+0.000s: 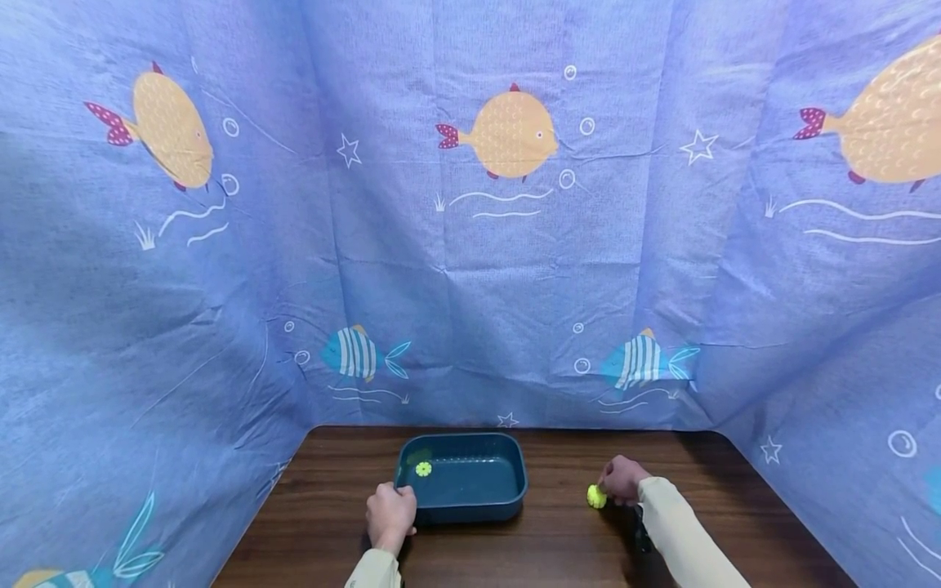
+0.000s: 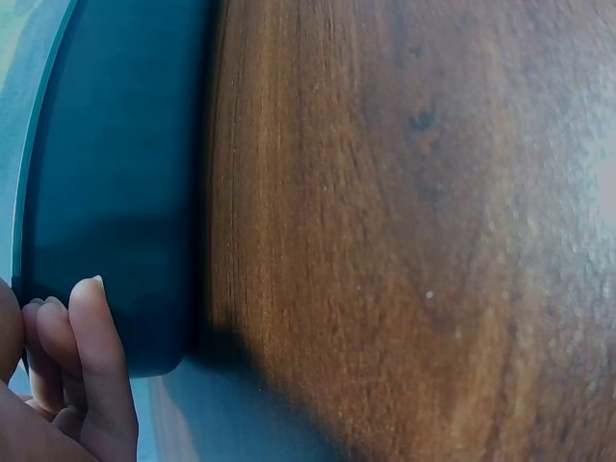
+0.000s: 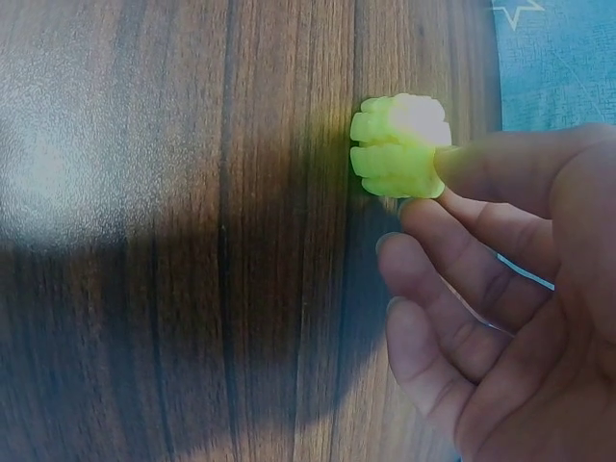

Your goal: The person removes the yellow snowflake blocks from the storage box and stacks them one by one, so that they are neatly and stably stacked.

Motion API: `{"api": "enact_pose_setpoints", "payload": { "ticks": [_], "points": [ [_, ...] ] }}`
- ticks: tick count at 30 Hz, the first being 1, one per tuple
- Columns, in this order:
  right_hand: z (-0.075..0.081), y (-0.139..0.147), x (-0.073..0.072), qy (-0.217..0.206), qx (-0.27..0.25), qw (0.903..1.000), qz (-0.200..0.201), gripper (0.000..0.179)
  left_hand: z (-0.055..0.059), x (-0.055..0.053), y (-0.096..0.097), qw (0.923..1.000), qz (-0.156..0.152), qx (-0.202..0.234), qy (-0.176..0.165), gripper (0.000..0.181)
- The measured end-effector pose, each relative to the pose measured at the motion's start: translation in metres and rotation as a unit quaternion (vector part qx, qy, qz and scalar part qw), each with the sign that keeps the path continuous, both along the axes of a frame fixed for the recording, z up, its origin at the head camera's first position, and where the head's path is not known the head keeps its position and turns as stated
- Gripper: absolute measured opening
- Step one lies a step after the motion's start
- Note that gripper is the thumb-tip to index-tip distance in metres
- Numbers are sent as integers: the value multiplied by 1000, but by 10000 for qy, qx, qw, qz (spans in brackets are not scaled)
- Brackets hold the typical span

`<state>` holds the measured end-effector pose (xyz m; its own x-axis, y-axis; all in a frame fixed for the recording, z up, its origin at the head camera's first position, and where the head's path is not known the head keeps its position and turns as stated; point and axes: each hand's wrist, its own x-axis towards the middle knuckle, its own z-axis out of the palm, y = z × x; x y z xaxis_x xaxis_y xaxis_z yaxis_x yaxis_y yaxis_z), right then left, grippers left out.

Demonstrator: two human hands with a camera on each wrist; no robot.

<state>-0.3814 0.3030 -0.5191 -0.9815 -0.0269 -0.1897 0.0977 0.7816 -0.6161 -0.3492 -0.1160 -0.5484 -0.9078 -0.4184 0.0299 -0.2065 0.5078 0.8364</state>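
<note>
A dark teal rectangular basin (image 1: pixel 470 513) sits on the table, and my left hand (image 1: pixel 391 513) grips its near left corner. In the left wrist view, the fingers (image 2: pixel 94 332) lie against the basin's outer wall (image 2: pixel 115 183), with the thumb by its rim. Inside the basin lies a yellow-green flower-shaped disc (image 1: pixel 423 469) with a hole at its centre. To the basin's right, my right hand (image 1: pixel 623 480) pinches a lobed yellow-green piece (image 3: pixel 399 144) between thumb and index finger, close over the table. The other fingers curl loosely below it.
The dark wood-grain table (image 1: pixel 559 547) runs back to a blue fish-print cloth (image 1: pixel 485 310), which hangs behind it and along both sides. A small black object (image 1: pixel 643 531) shows under the right wrist.
</note>
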Motion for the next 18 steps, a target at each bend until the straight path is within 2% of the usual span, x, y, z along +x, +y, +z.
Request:
{"api": "enact_pose_setpoints", "payload": {
  "ticks": [18],
  "points": [
    [-4,2,1,3,-86,9999,-129,7,3,1,0,9999,-36,-14,-114,25]
  ]
}}
